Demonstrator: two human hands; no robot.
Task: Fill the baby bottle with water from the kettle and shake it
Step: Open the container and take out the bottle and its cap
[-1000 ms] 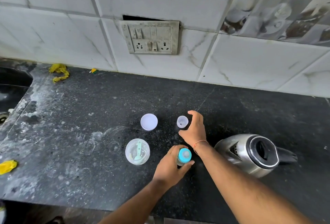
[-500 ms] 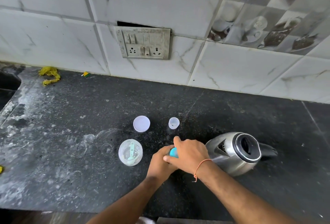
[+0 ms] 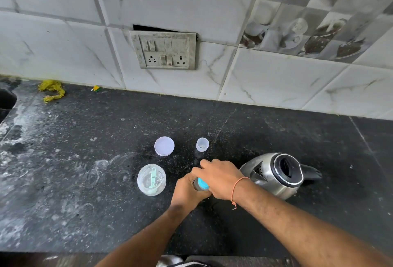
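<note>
The baby bottle (image 3: 201, 184) stands on the black counter (image 3: 85, 181), mostly hidden by my hands; only part of its blue collar shows. My left hand (image 3: 187, 190) grips the bottle's body from the near side. My right hand (image 3: 219, 176) lies over the top, its fingers curled round the blue collar. The steel kettle (image 3: 274, 174) stands just right of my hands, its lid open and its black handle pointing right. A small clear bottle cap (image 3: 202, 144) sits upright behind my hands.
A clear round jar (image 3: 151, 179) with a green scoop inside stands left of the bottle, its white lid (image 3: 164, 146) lying behind it. A switch and socket panel (image 3: 163, 50) is on the tiled wall. Yellow scraps (image 3: 52, 90) lie at the back left near a sink edge (image 3: 6, 100).
My right hand left the small clear cap, came back and closed over the bottle's blue top. My left hand stays on the bottle. The view shifted slightly.
</note>
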